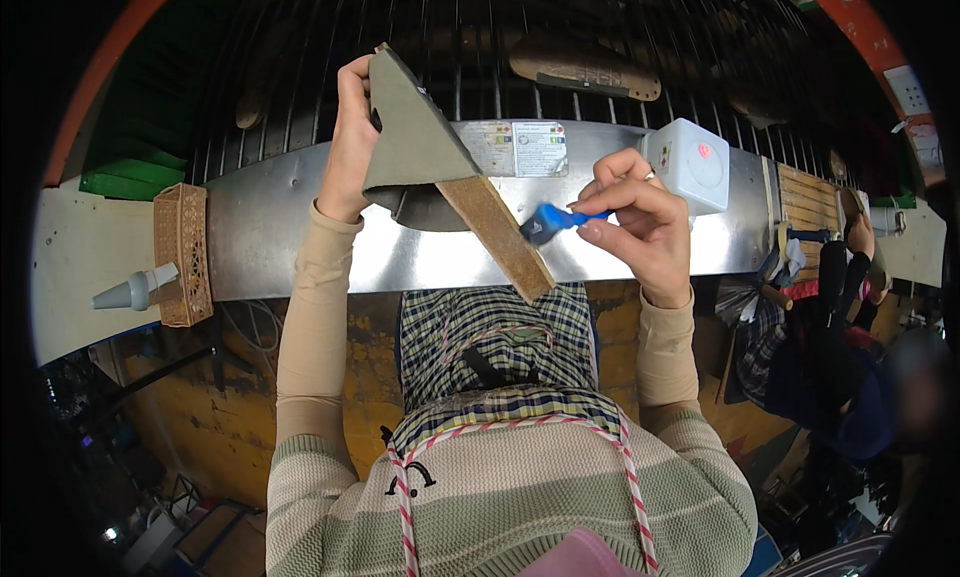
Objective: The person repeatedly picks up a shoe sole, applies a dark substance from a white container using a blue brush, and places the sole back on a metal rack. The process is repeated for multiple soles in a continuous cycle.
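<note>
My left hand (352, 142) grips a grey-green shoe or boot upper (415, 127) by its far left side and holds it tilted above the metal bench. A long brown, rough-surfaced sole-shaped part (495, 235) extends from it toward me. Between thumb and fingertips, my right hand (645, 217) pinches a small blue brush (592, 217). Its dark bristle end is at the right edge of the brown part, seemingly touching it. The fingers of my left hand are partly hidden behind the upper.
A white square container (690, 167) stands right of my right hand on the metal bench (260, 237). Beyond runs a rack of dark bars carrying a brown shoe part (590, 69). At left are a wicker basket (180, 262) and grey cone (125, 292). Another person's hand (858, 235) shows far right.
</note>
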Tool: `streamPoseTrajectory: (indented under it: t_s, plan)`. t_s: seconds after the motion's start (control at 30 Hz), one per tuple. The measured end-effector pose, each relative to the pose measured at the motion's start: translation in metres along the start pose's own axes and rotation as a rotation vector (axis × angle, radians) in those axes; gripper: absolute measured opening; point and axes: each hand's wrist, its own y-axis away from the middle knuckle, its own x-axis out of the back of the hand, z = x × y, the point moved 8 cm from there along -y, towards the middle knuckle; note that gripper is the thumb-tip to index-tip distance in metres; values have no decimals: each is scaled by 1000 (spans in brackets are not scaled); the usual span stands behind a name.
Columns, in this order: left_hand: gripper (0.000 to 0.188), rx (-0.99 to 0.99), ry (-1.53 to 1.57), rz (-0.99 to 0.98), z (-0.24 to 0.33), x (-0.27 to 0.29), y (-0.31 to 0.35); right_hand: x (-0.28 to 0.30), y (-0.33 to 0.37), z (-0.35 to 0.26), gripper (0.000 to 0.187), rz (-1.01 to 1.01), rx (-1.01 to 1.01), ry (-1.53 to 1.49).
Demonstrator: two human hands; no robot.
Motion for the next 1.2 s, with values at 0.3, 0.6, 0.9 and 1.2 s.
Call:
streamPoseTrajectory:
  t_s: [0.3,0.6,0.9,1.2]
  plan:
    - [76,-40,3,-32,4,-1,2,-1,-9,-3,20,-2,20,57]
    - [71,79,178,-58,-39,-18,11,-1,-9,-6,23,-70,76,-29]
    - [57,249,448,-127,-71,-56,43,-5,-21,-13,26,-118,152,-44]
    - [62,420,659,-270,-66,-101,88,-7,-37,-12,27,-193,194,-27]
